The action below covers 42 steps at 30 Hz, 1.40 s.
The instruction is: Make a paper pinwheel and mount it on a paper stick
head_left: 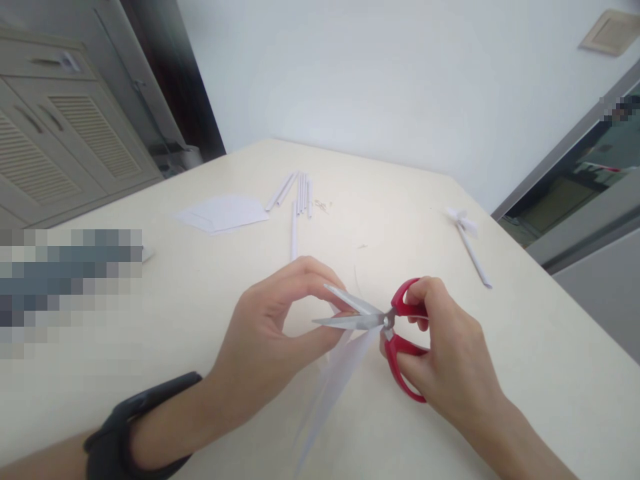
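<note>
Paper [345, 373] slants down beneath the parted blades of red-handled scissors [387, 321], gripped through the loops by the right hand [447, 350], while the left hand [270, 333] pinches the paper between thumb and fingers, apparently for steadiness.

Looks out from the wearer's head — forward and down across a pale tabletop [200, 313]. Takes in the left hand [267, 327] and right hand [445, 353] from above and behind, near the lens in the lower middle, with forearms [515, 427] entering from the lower left and lower right. Shows the red-handled scissors [384, 321] close up, white paper rolls [302, 193] farther off. Faces a white wall [360, 80] past the table's far edge, well apart from the lens. Spreads wide to the sides — as far as a louvered cabinet [65, 133] at upper left and a wall plate [610, 32] at upper right, both tilted.
</note>
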Each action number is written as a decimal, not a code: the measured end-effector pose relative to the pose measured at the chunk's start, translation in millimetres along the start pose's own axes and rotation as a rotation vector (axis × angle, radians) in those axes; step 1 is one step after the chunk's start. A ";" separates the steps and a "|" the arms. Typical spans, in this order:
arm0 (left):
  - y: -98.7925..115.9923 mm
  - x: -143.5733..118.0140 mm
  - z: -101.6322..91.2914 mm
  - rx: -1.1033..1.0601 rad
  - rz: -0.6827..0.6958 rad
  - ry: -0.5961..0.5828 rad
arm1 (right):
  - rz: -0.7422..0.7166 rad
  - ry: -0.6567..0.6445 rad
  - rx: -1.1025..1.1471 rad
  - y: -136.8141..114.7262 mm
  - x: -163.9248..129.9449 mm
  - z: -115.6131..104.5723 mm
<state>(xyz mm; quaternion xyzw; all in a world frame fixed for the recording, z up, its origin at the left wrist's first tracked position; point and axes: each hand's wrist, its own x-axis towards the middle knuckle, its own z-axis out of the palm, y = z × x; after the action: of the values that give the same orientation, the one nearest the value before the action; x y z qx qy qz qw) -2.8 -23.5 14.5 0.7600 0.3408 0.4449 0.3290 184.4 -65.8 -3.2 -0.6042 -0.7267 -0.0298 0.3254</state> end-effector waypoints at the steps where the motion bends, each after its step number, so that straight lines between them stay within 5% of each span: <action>1: 0.0 -0.1 -0.1 -0.001 0.000 0.000 | 0.000 -0.002 -0.010 0.3 0.0 0.2; 18: -5.6 -0.8 1.0 -0.057 0.001 0.006 | 0.068 0.014 -0.091 -5.2 -0.5 -2.1; 25: -9.1 -2.6 0.4 -0.104 -0.023 0.000 | 0.199 -0.014 0.147 -7.0 3.3 -5.0; 42: -6.1 -1.8 -0.3 -0.082 -0.016 0.027 | 0.117 -0.014 0.017 -5.6 0.7 -3.4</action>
<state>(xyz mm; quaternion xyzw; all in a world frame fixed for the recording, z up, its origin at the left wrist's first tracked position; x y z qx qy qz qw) -5.1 -21.5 8.8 0.7372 0.3325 0.4660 0.3588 180.8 -68.2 1.8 -0.6429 -0.6927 -0.0005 0.3268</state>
